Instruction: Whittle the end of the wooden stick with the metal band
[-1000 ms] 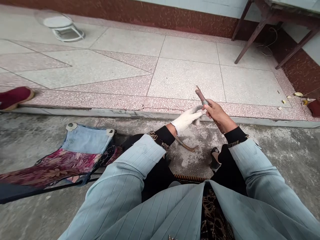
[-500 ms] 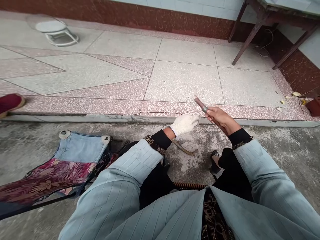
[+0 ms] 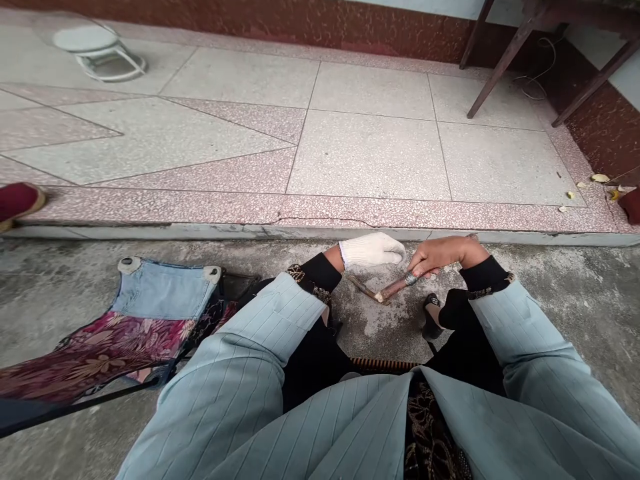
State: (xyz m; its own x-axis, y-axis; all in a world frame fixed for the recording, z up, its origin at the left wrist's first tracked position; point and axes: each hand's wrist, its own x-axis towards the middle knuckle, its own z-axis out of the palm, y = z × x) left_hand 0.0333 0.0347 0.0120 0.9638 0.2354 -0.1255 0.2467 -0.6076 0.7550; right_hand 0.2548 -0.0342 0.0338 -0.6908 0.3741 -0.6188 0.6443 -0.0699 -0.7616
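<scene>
My left hand (image 3: 373, 250) wears a white knitted glove. Its fingers are curled closed, and whatever may be inside them is hidden. Bare and wrapped closed, my right hand (image 3: 434, 257) grips a brown stick (image 3: 397, 288) with a greyish-green wound band (image 3: 411, 278) beside the fingers. The stick slants down to the left and ends in a pale tip; a bit of its other end seems to show behind the wrist. Below my gloved hand a thin greenish-brown twig (image 3: 363, 288) lies on the concrete, and the stick's tip overlaps it in view. I cannot tell if they touch.
A low tiled step (image 3: 225, 230) runs across in front of me. To the left are a folding chair (image 3: 155, 287) with denim and floral cloth, a red shoe (image 3: 20, 200) and a white stool (image 3: 85, 39). A wooden table's leg (image 3: 500, 63) and yellowish scraps (image 3: 600, 178) are at right.
My right hand has turned over, swinging the stick's pale tip from pointing up over the step to pointing down-left near the twig. The gloved hand has shifted slightly right.
</scene>
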